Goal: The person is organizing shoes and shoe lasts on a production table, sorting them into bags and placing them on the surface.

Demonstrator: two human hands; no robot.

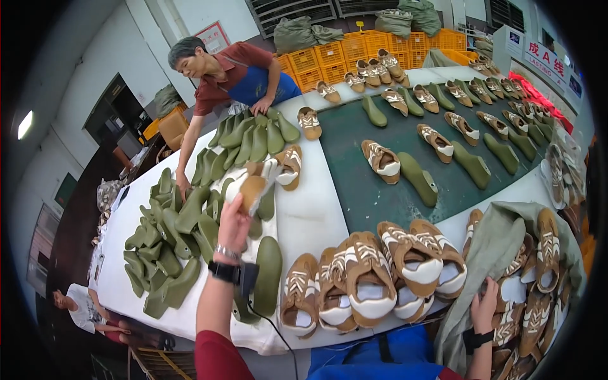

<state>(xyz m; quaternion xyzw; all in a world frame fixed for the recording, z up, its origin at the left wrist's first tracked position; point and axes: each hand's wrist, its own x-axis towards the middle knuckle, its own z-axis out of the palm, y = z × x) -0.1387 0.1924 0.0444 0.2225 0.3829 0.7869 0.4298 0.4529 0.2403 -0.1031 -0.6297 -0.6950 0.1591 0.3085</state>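
A factory hall with pale walls fills the frame, with orange plastic crates (380, 45) and stuffed grey-green sacks (304, 33) stacked along the top. A long white counter (310, 209) runs from the lower left to the upper right, and a dark green conveyor belt (373, 190) along its middle carries tan-and-white shoes and olive-green plastic shoe lasts. A heap of olive-green lasts (183, 234) covers the counter's left part, where a co-worker in a red shirt and blue apron (234, 79) leans in from the upper left. A row of finished tan-and-white shoes (373, 272) lies along the near edge.

The left hand (234, 225), at centre, has its grip closed around a tan shoe on a last (253, 187), held above the heap. The right hand (484, 304), at lower right, rests with fingers loosely spread on shoes in a grey-green cloth sack (487, 253), clasping nothing.
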